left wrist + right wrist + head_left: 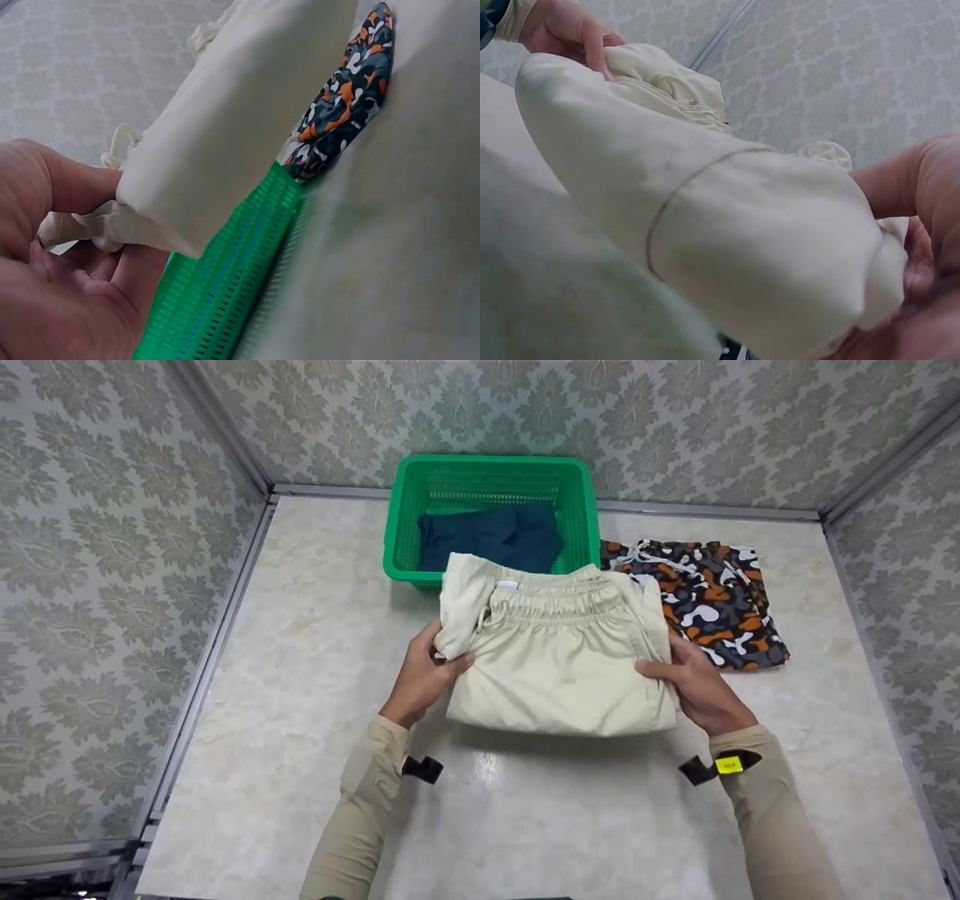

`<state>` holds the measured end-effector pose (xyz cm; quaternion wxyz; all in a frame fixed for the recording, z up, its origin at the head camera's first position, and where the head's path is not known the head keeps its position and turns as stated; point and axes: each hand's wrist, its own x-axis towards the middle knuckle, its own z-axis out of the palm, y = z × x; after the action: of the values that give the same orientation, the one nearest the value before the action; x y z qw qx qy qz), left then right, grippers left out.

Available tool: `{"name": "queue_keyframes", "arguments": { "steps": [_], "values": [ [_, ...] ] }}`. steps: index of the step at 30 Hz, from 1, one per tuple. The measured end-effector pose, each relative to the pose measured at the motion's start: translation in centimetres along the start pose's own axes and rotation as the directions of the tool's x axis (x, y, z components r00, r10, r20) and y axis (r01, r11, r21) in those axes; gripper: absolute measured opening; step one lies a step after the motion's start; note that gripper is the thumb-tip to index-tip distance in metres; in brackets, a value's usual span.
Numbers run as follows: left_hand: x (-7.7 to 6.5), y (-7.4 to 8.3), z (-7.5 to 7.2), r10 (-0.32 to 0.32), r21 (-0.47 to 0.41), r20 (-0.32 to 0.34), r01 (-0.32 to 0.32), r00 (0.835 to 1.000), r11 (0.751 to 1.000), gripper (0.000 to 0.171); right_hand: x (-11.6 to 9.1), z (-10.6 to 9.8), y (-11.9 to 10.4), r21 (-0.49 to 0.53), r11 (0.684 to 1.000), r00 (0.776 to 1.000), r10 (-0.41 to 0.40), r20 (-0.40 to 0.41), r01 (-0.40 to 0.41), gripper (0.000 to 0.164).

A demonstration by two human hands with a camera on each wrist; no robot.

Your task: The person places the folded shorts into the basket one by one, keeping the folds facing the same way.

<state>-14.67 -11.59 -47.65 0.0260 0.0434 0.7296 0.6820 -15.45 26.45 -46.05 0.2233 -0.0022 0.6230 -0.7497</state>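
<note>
A folded pair of cream shorts (562,675) with a gathered elastic waistband is held up above the table between both hands. My left hand (426,675) pinches its left edge, thumb on top and fingers beneath. On the opposite edge, my right hand (699,686) grips the cloth the same way. In the left wrist view the folded cream shorts (217,127) hang over the green basket's side. Seen from the right wrist, the bundle (765,240) bulges between the two hands, its underside towards the table.
Behind the shorts stands a green plastic basket (397,521) with dark blue folded cloth (487,536) inside. Folded camouflage shorts (724,607) in orange, black, grey and white lie right of the basket. Patterned wall panels (487,405) enclose the table (285,735) at the back and sides.
</note>
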Motion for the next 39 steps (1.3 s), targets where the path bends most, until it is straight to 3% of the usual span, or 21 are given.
{"name": "queue_keyframes", "arguments": {
  "steps": [4,11,19,23,30,36,39],
  "values": [
    [2.6,0.8,-0.5,0.0,0.018,-0.029,0.001,1.0,1.0,0.064,2.6,0.3,-2.0,0.025,1.0,1.0,0.012,-0.027,-0.011,0.073],
    [8.8,2.8,-2.2,-0.063,0.054,-0.058,0.066,0.996,0.996,0.064,8.3,0.9,-5.3,0.055,0.998,0.997,0.006,-0.073,-0.002,0.072],
    [14.9,3.9,-3.8,-0.163,0.055,-0.112,0.17,0.98,0.984,0.059,14.3,2.1,-7.8,-0.013,1.0,0.995,0.021,-0.093,-0.023,0.079],
    [17.4,4.0,-4.3,-0.158,0.094,-0.15,0.173,0.976,0.981,0.059,16.9,2.8,-8.7,-0.066,0.997,0.994,0.024,-0.11,-0.031,0.081],
    [20.5,3.4,-4.1,-0.128,0.234,-0.203,0.175,0.971,0.957,0.048,20.0,3.3,-9.1,-0.298,0.955,0.98,-0.052,-0.19,-0.007,0.077],
    [22.0,2.9,-4.4,-0.107,0.326,-0.256,0.19,0.961,0.926,0.043,21.9,3.7,-8.2,-0.402,0.915,0.969,-0.077,-0.235,-0.024,0.077],
    [22.3,2.1,-4.5,-0.135,0.378,-0.271,0.235,0.953,0.895,0.044,22.6,4.0,-7.2,-0.497,0.868,0.964,-0.136,-0.227,0.006,0.074]
  ]
}}
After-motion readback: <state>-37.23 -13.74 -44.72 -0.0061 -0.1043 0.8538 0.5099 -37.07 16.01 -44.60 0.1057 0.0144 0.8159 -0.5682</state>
